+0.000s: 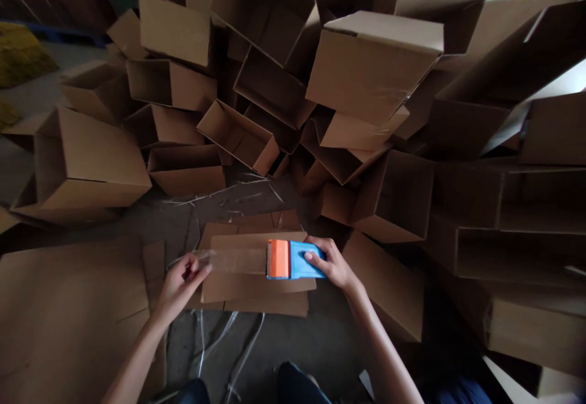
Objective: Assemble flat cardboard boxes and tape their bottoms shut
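Note:
A blue and orange tape dispenser [289, 260] rests on top of a brown cardboard box [256, 285] low in the middle of the view. My right hand [333, 263] is wrapped round the dispenser's blue handle. A strip of clear tape [235, 260] runs left from the dispenser along the box's top seam. My left hand [180, 282] pinches the free end of that tape at the box's left edge, fingers closed.
A big heap of open, assembled cardboard boxes [370, 74] fills the back and right. Flat cardboard sheets [68, 312] lie at the left. White plastic straps [238, 349] trail over the dark floor near my knees. Yellow material [21, 56] sits far left.

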Tool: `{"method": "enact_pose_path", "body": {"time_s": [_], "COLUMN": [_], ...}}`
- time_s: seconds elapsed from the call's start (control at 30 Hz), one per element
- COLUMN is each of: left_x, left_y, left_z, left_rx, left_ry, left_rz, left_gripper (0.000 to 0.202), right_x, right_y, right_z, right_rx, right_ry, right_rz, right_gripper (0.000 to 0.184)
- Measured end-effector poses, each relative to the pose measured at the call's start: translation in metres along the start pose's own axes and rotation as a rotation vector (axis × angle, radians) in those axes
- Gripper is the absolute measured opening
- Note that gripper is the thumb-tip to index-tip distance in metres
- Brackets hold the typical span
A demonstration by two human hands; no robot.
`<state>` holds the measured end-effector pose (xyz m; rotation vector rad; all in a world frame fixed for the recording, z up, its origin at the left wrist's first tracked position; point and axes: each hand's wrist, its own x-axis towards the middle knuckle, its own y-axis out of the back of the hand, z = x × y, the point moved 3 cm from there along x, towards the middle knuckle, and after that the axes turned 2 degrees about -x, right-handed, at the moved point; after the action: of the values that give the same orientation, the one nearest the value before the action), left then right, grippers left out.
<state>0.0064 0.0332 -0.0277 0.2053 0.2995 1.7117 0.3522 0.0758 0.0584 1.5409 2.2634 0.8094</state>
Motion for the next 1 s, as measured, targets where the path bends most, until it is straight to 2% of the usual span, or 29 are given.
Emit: {"method": "enact_pose_path", "body": {"time_s": [0.17,0.27,0.33,0.5,0.6,0.7,0.83,1.0], "left_x": [-0.004,-0.008,-0.009,-0.002,0.004,0.009,0.012,0.012], "left_y": [0.019,0.03,0.036,0.04,0.036,0.036,0.044,0.051], "left_z": [-0.002,0.004,0.01,0.011,0.0,-0.015,-0.03,-0.026], "left_rx": [0.069,0.077,0.056,-0.038,-0.075,-0.068,-0.048,-0.003], "left_ry": [0.004,0.06,0.09,0.082,0.064,0.083,0.12,0.117], "left_rz": [-0.177,-0.293,-0.327,-0.26,-0.161,-0.087,-0.065,-0.048], "left_gripper": [0.037,0.036,0.036,0.043,0.054,0.055,0.051,0.051], "right_x": [0.003,0.004,0.005,0.009,0.011,0.012,0.014,0.018], "right_y": [-0.001,-0.002,-0.003,-0.004,-0.005,-0.007,-0.01,-0.014], "right_z": [-0.002,-0.003,-0.005,-0.011,-0.017,-0.023,-0.031,-0.041], "right_rx": [-0.022,-0.038,-0.044,-0.052,-0.073,-0.112,-0.184,-0.227], "right_ry": [-0.015,-0.019,-0.016,-0.004,0.006,0.005,0.017,0.042], "right_rz": [0.002,-0.02,-0.049,-0.1,-0.103,-0.1,-0.102,-0.101], "right_gripper": [0.052,0.051,0.049,0.045,0.045,0.047,0.046,0.047]}}
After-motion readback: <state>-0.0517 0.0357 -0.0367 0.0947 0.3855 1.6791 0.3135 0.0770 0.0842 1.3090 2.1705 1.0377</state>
